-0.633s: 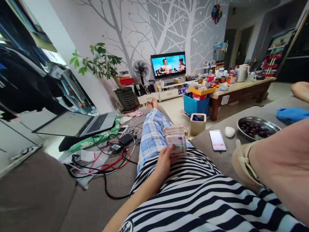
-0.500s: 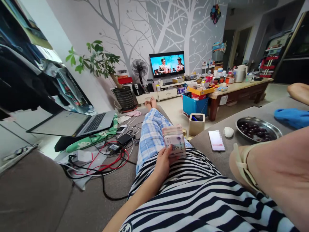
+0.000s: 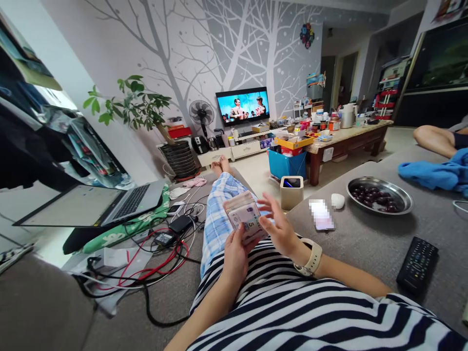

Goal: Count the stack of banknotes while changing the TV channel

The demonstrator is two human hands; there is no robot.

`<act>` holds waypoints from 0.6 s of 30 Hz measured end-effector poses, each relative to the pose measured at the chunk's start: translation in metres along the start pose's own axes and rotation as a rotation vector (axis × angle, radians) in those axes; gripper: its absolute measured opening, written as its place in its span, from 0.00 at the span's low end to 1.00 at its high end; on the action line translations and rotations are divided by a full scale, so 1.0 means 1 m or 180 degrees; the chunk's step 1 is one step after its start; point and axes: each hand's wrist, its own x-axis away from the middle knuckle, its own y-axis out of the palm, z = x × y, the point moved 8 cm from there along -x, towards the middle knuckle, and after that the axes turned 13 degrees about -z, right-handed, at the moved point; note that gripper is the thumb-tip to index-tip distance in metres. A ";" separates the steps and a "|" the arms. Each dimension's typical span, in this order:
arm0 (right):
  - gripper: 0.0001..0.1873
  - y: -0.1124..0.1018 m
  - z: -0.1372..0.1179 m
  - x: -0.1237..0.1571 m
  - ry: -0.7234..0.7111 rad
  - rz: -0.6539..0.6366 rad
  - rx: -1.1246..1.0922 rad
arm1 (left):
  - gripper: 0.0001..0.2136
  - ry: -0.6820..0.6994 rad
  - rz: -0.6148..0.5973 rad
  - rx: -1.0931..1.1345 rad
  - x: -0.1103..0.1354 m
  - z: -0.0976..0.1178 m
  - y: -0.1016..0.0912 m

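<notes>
A stack of banknotes [image 3: 244, 214], slightly fanned, with a 5 on the top note, is gripped in my left hand [image 3: 236, 253] above my lap. The left thumb lies over the face of the notes and the fingers go behind them. My right hand [image 3: 281, 226], with a pale-strapped watch [image 3: 310, 257] on the wrist, is just right of the notes. Its fingers are spread and hold nothing; whether a fingertip touches the notes' edge I cannot tell. Beneath the hands are striped cloth and blue checked trousers [image 3: 214, 214].
Left of my legs lie a laptop [image 3: 135, 202] and tangled cables [image 3: 179, 248]. On the sofa to the right are a phone [image 3: 321, 214], a white case [image 3: 338, 201], a metal bowl of dark fruit [image 3: 380, 195] and a remote [image 3: 417, 265]. Another person's leg [image 3: 433, 139] shows far right.
My right hand has come from close to the camera at lower right to beside the notes. The left hand still holds them, now more tilted. The view has shifted right, and the remote shows.
</notes>
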 end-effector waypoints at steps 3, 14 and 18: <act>0.27 0.015 0.037 0.001 0.0451 -0.0159 -0.0667 | 0.08 -0.0246 0.0010 -0.0206 0.002 -0.008 0.003; 0.17 0.009 0.070 0.006 0.1101 0.0231 -0.1460 | 0.13 -0.1001 -0.0406 -0.0246 0.003 -0.014 0.018; 0.19 0.013 0.080 0.014 0.1200 0.0283 -0.1222 | 0.11 -0.0978 -0.0438 -0.0287 0.003 -0.027 0.016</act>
